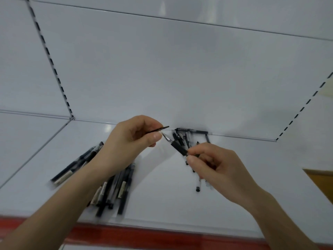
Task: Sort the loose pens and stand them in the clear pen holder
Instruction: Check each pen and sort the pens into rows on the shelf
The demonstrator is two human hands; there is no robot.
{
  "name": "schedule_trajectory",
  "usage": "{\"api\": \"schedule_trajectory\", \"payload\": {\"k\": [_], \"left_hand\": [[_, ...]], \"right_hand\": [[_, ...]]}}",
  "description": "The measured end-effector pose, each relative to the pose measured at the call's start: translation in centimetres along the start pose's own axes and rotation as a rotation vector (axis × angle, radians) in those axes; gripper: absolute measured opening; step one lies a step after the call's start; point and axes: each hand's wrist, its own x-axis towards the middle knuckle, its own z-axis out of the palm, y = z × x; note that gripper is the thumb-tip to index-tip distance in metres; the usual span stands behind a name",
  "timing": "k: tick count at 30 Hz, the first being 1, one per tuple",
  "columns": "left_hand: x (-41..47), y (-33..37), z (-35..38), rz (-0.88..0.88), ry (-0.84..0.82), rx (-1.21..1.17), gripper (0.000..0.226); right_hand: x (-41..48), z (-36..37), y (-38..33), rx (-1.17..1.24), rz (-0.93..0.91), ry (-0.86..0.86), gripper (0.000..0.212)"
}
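Both hands were raised just above a white shelf [180,199], meeting near its back edge. The left hand [129,141] had its fingers [149,122] curled, thumb and forefinger pinching a thin dark sliver [163,128] (too slim and blurred to say whether it was a clip, a cap part or a refill) that pointed up to the right. The right hand [216,165] gripped a pen [178,147] by its lower barrel, fingers [201,149] closed round it, the black grip section and bare tip slanting up-left so that the tip lay just beside the left thumb. The loose pens lay flat on the shelf in several groups: a few dark ones [75,165] fanned out at the far left, a larger bundle [115,188] partly hidden under the left forearm, a tangled heap [189,135] against the back edge behind the held pen, and a couple more [198,185] showing from beneath the right hand. Behind rose a plain white back panel [162,69], with slotted uprights [48,56] at the left and the right. A red strip [144,233] ran along the shelf's front edge
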Motion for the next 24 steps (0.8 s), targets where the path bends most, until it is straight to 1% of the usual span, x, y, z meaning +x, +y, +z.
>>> {"api": "schedule_trajectory", "payload": {"k": [4,7,9,10,11,13,16,19,24], "left_hand": [[-0.6,0.7,0.1,0.019,-0.019,0.019,0.021],[-0.8,1.1,0.4,0.022,-0.016,-0.031,0.014],[-0.8,1.1,0.9,0.011,0.023,-0.091,0.015],[-0.7,1.0,1.2,0.010,0.057,-0.095,0.012],[-0.8,0.9,1.5,0.014,0.093,-0.079,0.009],[-1.0,0.6,2.3,0.041,0.159,-0.024,0.012],[-1.7,0.0,3.6,0.098,0.231,0.084,0.015],[-2.2,-0.4,4.3,0.083,0.253,0.090,0.014],[-2.4,-0.7,4.1,0.051,0.214,0.049,0.013]], "right_hand": [[-0.1,-0.2,-0.2,0.014,0.023,-0.044,0.018],[-0.3,-0.4,-0.3,0.045,0.042,-0.092,0.014],[-0.5,-0.2,-0.3,0.088,0.060,-0.069,0.016],[-0.7,0.0,-0.4,0.115,0.078,-0.054,0.017],[-0.8,0.2,-0.6,0.143,0.095,-0.042,0.018],[-1.1,0.6,-0.8,0.176,0.111,-0.019,0.016],[-1.4,1.1,-0.6,0.164,0.109,0.005,0.018],[-1.7,1.7,-0.2,0.140,0.112,0.007,0.020],[-2.1,2.4,0.4,0.150,0.118,0.016,0.019]]}}
